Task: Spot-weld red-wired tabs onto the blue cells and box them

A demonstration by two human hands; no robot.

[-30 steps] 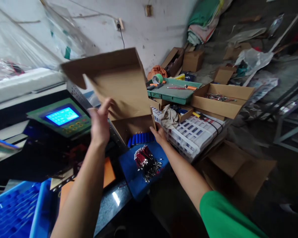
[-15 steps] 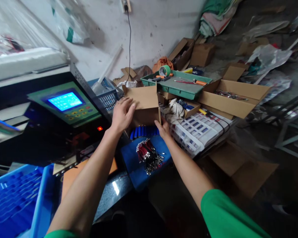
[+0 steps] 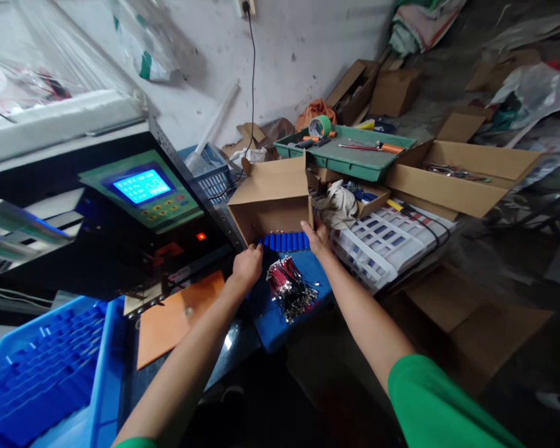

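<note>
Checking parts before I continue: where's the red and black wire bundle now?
The wire bundle lies just below the head view's centre, on the blue surface, between the forearms, in front of the blue cylinders.

Single head-worn view, forward and down

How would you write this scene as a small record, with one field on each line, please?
Left hand: curled at the box's near left corner; grip unclear
Right hand: holding the box's right side
Box: cardboard, open towards the person
Cylinders: blue, in a row at the box's lower front
Wires: red and black bundle, nearer the person than the cylinders
Screen: lit, left of the box
Tray: green, beyond the box, holding tape and tools
</note>
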